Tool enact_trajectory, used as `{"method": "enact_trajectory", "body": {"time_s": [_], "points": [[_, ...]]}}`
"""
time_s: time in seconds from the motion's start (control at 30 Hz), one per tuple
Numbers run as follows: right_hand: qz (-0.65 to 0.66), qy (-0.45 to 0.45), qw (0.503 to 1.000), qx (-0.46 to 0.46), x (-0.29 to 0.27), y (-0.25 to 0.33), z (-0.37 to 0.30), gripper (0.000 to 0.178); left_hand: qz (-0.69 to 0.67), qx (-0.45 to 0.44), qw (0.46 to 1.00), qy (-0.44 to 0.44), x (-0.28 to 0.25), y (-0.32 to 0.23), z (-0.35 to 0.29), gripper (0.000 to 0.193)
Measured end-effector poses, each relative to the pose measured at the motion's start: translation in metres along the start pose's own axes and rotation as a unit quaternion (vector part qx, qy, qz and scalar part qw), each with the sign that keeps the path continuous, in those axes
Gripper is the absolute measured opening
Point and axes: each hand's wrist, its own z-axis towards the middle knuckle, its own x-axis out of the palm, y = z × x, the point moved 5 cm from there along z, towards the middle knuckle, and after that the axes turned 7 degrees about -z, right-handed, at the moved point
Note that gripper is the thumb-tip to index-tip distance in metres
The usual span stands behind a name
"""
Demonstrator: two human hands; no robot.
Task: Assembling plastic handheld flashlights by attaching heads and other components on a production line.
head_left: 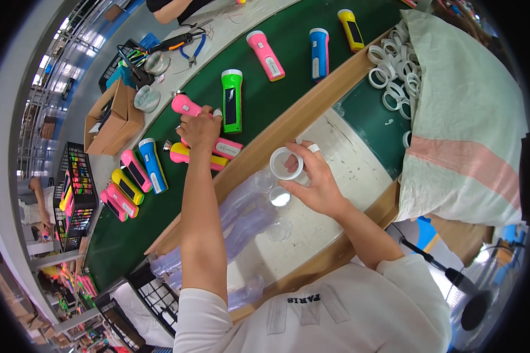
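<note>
The white ring [287, 176] was in the right hand [315, 182], over the pale surface [341, 147] on the near side of the wooden rail [312, 100]. The right fingers pinched it by its rim, thumb low and fingertips above; a loosened pinch could let so smooth a rim slip. It could then drop among the clear plastic discs [280, 228] and the bagged stacks [241, 226] beneath, where it might be hard to pick out or could knock a loose disc.

Across the rail, the left fingers curled over a pink flashlight [184, 105], though the left hand [201, 130] hid too much to tell how firmly they gripped. A yellow-and-pink flashlight [197, 156] and a second pink one [228, 147] lay close by that hand, so a careless lift could catch and roll one of them. The green flashlight [232, 101] stood in reach of a similar bump.

Farther right, loose rings [393, 101] spilled beside the woven sack [465, 117]; a nudge to the sack might scatter them.
</note>
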Motion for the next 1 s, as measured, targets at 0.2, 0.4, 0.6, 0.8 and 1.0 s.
{"method": "enact_trajectory", "body": {"time_s": [0.2,0.4,0.6,0.8,1.0], "points": [[-0.021,-0.024,0.999,-0.032,0.002,0.007,-0.002,0.067,-0.337,0.16,0.917,-0.14,-0.05,0.031,-0.033,0.035],[0.046,-0.019,0.999,0.008,0.004,0.01,-0.012,0.069,-0.418,0.307,0.855,0.016,-0.133,0.018,-0.159,0.048],[0.105,-0.009,0.994,0.031,0.013,0.025,-0.021,0.072,-0.425,0.325,0.838,0.11,-0.163,0.034,-0.245,0.059],[0.022,-0.011,1.0,-0.008,0.009,0.041,-0.028,0.074,-0.214,0.417,0.882,-0.045,-0.2,0.024,-0.284,0.065],[-0.022,0.057,0.995,-0.072,0.015,0.047,-0.039,0.064,-0.164,0.49,0.856,0.011,-0.194,0.013,-0.294,0.052]]}}
